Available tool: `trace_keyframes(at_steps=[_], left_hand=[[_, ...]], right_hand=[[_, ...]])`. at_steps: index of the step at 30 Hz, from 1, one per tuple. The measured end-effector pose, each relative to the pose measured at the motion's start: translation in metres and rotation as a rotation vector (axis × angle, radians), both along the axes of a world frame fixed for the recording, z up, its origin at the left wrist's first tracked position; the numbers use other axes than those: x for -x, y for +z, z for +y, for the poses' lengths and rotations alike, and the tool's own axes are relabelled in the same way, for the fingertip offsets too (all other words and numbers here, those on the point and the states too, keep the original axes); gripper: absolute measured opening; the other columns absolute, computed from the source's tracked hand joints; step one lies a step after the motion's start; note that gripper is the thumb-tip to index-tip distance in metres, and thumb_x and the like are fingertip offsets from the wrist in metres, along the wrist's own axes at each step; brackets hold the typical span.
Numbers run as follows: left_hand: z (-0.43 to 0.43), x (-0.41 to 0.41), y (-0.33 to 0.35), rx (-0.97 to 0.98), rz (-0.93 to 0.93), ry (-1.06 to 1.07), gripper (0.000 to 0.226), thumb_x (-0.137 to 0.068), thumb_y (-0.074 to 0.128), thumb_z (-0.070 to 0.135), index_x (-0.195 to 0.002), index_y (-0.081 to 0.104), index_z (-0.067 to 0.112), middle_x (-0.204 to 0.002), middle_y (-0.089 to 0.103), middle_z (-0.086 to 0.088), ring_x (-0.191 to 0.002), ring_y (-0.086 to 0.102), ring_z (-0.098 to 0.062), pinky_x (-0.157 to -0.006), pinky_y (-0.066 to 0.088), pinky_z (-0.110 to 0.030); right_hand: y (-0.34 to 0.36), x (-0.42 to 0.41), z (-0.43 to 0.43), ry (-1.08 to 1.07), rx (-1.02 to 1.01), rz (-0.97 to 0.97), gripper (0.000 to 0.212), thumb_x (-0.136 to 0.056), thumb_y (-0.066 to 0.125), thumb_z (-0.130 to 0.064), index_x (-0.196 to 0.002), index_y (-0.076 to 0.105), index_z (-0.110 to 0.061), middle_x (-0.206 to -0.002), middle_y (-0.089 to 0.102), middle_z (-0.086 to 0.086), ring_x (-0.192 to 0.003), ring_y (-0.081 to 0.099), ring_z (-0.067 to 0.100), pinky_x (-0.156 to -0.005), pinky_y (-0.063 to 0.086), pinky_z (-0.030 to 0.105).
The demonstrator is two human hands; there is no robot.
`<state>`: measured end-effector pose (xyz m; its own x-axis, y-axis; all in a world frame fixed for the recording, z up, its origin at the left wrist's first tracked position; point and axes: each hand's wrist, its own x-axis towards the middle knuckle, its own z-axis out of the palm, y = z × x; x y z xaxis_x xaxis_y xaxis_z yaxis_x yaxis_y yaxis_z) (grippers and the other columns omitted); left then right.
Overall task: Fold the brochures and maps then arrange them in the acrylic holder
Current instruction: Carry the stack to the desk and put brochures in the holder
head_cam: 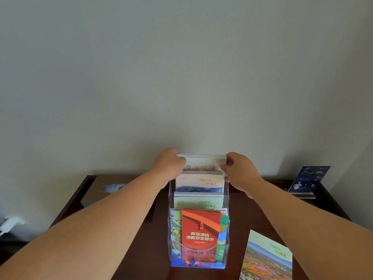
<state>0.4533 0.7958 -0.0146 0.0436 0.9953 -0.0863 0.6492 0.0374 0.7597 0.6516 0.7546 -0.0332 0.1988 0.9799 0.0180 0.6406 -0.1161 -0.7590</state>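
Note:
A clear tiered acrylic holder (170,235) stands on a dark wooden table (141,249). Its front pocket holds a red brochure (200,229) in front of map sheets. The two middle tiers hold pale green brochures (198,201). In the top tier stands a cream brochure stack (201,163). My left hand (169,165) grips the stack's upper left corner. My right hand (240,170) pinches its upper right corner. One folded green brochure (268,257) with a landscape photo lies flat on the table to the right of the holder.
A brown tissue box (101,188) sits at the table's back left. At the back right a blue sign in an acrylic stand (308,180) faces me. A pale wall rises behind the table. A white plug (10,224) shows at the far left.

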Motion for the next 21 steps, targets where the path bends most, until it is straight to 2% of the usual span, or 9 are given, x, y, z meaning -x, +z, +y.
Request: trace_keyframes(at_steps=[4,7,8,9,11,13,15,17,21], left_hand=[[0.0,0.0,0.001,-0.005,0.009,0.006,0.015,-0.085,0.046,0.009,-0.072,0.05,0.017,-0.072,0.052,-0.003,-0.063,0.048,-0.018,-0.05,0.031,-0.027],[-0.001,-0.001,0.002,0.012,0.023,0.006,0.012,-0.085,0.045,0.009,-0.076,0.051,0.014,-0.079,0.056,-0.008,-0.067,0.049,-0.021,-0.053,0.033,-0.027],[-0.002,-0.002,0.003,0.018,0.032,0.005,0.01,-0.085,0.045,0.009,-0.083,0.055,0.011,-0.086,0.058,-0.011,-0.072,0.052,-0.023,-0.057,0.037,-0.028],[-0.003,-0.003,0.004,0.006,0.049,0.002,0.017,-0.085,0.045,0.01,-0.097,0.058,0.01,-0.098,0.06,-0.013,-0.082,0.055,-0.026,-0.064,0.042,-0.03],[-0.007,-0.009,0.009,-0.105,0.115,0.011,0.037,-0.087,0.047,0.013,-0.124,0.053,0.013,-0.121,0.055,-0.011,-0.109,0.052,-0.029,-0.085,0.045,-0.034],[-0.014,-0.023,0.018,-0.302,0.125,-0.007,0.041,-0.087,0.049,0.014,-0.128,0.051,0.016,-0.128,0.05,-0.008,-0.122,0.045,-0.028,-0.092,0.038,-0.031],[-0.026,-0.047,0.026,-0.436,0.049,-0.079,0.038,-0.086,0.051,0.012,-0.123,0.054,0.017,-0.125,0.052,-0.006,-0.122,0.046,-0.024,-0.093,0.037,-0.03],[-0.042,-0.077,0.026,-0.462,-0.036,-0.173,0.035,-0.084,0.053,0.01,-0.118,0.056,0.017,-0.12,0.056,-0.005,-0.116,0.052,-0.021,-0.094,0.041,-0.031],[-0.087,-0.14,-0.02,-0.279,-0.051,-0.392,0.033,-0.083,0.055,0.013,-0.116,0.059,0.017,-0.115,0.06,-0.007,-0.105,0.058,-0.022,-0.094,0.046,-0.035]], right_hand=[[-0.001,-0.001,0.001,0.001,-0.006,-0.009,0.012,-0.097,0.053,-0.012,-0.106,0.06,-0.012,-0.105,0.066,0.007,-0.098,0.063,0.028,-0.082,0.058,0.044],[-0.003,-0.001,0.001,0.0,-0.005,0.001,0.013,-0.097,0.052,-0.012,-0.108,0.06,-0.012,-0.106,0.066,0.007,-0.1,0.063,0.029,-0.083,0.058,0.044],[-0.002,-0.002,0.0,0.005,-0.001,0.002,0.014,-0.097,0.052,-0.011,-0.109,0.06,-0.012,-0.107,0.066,0.007,-0.1,0.063,0.029,-0.083,0.058,0.044],[-0.001,-0.002,0.0,0.014,0.001,0.007,0.016,-0.097,0.052,-0.011,-0.111,0.06,-0.012,-0.108,0.066,0.006,-0.1,0.063,0.028,-0.083,0.058,0.043],[0.002,-0.004,-0.002,0.029,-0.002,0.009,0.024,-0.094,0.052,-0.008,-0.116,0.06,-0.014,-0.109,0.066,0.003,-0.099,0.064,0.025,-0.083,0.058,0.042],[0.007,-0.011,-0.005,-0.001,-0.028,0.003,0.035,-0.089,0.052,-0.007,-0.121,0.06,-0.017,-0.109,0.066,0.001,-0.097,0.063,0.022,-0.087,0.055,0.041],[0.007,-0.024,-0.013,-0.067,-0.042,0.038,0.037,-0.087,0.052,-0.009,-0.121,0.06,-0.02,-0.106,0.066,-0.001,-0.093,0.064,0.021,-0.088,0.054,0.041],[-0.003,-0.042,-0.027,-0.13,-0.012,0.084,0.033,-0.088,0.049,-0.013,-0.117,0.061,-0.023,-0.102,0.065,-0.002,-0.088,0.066,0.022,-0.085,0.056,0.041],[-0.056,-0.083,-0.071,-0.243,0.148,0.051,0.024,-0.086,0.052,-0.013,-0.106,0.065,-0.018,-0.096,0.063,0.005,-0.085,0.059,0.024,-0.077,0.049,0.033]])
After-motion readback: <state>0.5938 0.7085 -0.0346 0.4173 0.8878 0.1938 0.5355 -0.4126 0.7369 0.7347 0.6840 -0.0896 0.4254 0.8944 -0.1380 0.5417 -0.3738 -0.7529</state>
